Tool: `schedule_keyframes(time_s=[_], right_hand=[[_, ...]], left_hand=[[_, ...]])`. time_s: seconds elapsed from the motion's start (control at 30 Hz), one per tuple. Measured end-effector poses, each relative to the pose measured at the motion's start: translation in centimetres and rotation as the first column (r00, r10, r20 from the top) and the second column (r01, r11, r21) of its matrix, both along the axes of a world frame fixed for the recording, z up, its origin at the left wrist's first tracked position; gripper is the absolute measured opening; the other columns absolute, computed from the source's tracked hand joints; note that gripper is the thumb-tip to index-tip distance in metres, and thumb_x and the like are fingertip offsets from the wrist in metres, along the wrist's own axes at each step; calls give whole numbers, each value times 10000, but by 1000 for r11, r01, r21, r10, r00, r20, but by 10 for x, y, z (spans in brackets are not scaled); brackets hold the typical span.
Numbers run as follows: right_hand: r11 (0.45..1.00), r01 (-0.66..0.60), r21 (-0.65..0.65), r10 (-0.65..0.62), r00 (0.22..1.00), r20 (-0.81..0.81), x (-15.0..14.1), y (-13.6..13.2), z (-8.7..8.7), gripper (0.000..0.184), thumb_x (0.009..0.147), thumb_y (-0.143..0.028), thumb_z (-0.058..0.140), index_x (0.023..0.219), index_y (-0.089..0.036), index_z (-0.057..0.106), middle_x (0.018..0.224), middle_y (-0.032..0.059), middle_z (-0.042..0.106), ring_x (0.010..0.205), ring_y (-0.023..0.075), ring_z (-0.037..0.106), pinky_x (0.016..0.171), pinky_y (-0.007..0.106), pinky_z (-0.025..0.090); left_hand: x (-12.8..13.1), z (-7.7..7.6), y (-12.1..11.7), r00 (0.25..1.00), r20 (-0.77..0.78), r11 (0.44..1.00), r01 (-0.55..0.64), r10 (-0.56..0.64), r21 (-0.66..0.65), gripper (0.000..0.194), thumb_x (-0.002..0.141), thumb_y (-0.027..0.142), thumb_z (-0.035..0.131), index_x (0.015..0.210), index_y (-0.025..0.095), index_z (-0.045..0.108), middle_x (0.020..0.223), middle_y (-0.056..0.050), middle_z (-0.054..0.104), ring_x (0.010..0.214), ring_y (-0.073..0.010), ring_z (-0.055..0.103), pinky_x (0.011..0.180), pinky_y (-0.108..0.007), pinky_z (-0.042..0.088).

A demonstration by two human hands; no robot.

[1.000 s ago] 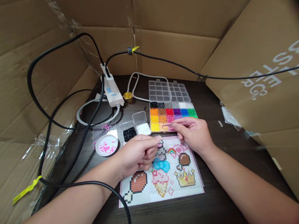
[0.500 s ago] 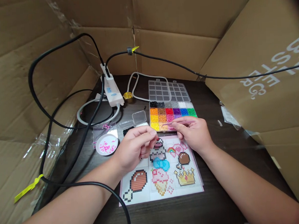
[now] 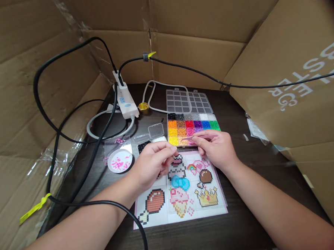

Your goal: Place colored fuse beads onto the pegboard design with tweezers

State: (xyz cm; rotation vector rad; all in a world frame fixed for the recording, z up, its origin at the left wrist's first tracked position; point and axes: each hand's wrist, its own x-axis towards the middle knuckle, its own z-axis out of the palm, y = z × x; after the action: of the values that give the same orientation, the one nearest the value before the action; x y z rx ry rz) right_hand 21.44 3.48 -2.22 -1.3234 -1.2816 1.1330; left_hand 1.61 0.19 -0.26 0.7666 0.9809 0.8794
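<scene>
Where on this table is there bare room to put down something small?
Bare table shows between the right forearm and the plastic wrapper, and in front of the pattern sheet. The left side is crowded: dish, small boxes, power strip.

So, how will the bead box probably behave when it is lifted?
The bead box may spill if tilted, since small beads lie uncovered inside. Its clear lid lies open behind, so that could flap.

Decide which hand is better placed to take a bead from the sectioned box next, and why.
Probably the right hand: it holds the pink tweezers, their tip apparently over the sectioned box. The left hand appears over the printed sheet, with no tool visible.
</scene>
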Motion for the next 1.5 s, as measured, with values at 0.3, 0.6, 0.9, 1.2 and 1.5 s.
schedule_keyframes(time_s=[0.3, 0.6, 0.9, 1.2, 1.5], right_hand=[[1000, 5, -17, -5, 1000, -9, 0, 0, 2, 210, 715, -355, 788, 767, -153, 767, 411, -33, 569, 347, 94, 480, 366, 229, 406], [1000, -3, -23, 2, 1000, -29, -1, 0, 2, 190, 705, -334, 792, 760, -154, 765, 401, -39, 570, 337, 87, 466, 361, 222, 389], [1000, 7, -3, -7, 1000, -10, 1, 0, -1, 198, 715, -348, 794, 764, -159, 761, 399, -36, 571, 330, 97, 472, 355, 231, 381], [1000, 9, 5, -9, 999, -35, 2, 0, 0, 190, 725, -328, 807, 777, -153, 754, 408, -37, 575, 346, 88, 473, 370, 228, 385], [999, 34, 10, -33, 996, -80, 1, -3, -1, 224, 721, -344, 823, 797, -146, 751, 409, -42, 568, 346, 84, 457, 356, 222, 361]], left_hand=[[0, -1, 0, 1000, -7, 1000, -1, 1, -7, 233, 715, 352, 793, 659, 165, 665, 463, 61, 448, 393, -36, 295, 379, -172, 233], [0, -1, -1, 1000, -9, 1000, -6, 6, -7, 234, 714, 345, 792, 647, 167, 654, 464, 63, 443, 392, -34, 300, 377, -169, 230], [1, 0, 0, 1000, -13, 1000, -1, 1, 4, 234, 718, 347, 789, 653, 166, 656, 469, 60, 455, 383, -34, 308, 371, -170, 246], [0, -2, 0, 1000, -24, 1000, 11, -10, 12, 232, 744, 329, 777, 657, 160, 643, 482, 60, 450, 393, -33, 318, 380, -171, 254], [1, -1, -1, 1000, -25, 1000, 7, -6, 10, 224, 749, 309, 774, 648, 159, 641, 488, 60, 451, 394, -33, 320, 374, -168, 249]])
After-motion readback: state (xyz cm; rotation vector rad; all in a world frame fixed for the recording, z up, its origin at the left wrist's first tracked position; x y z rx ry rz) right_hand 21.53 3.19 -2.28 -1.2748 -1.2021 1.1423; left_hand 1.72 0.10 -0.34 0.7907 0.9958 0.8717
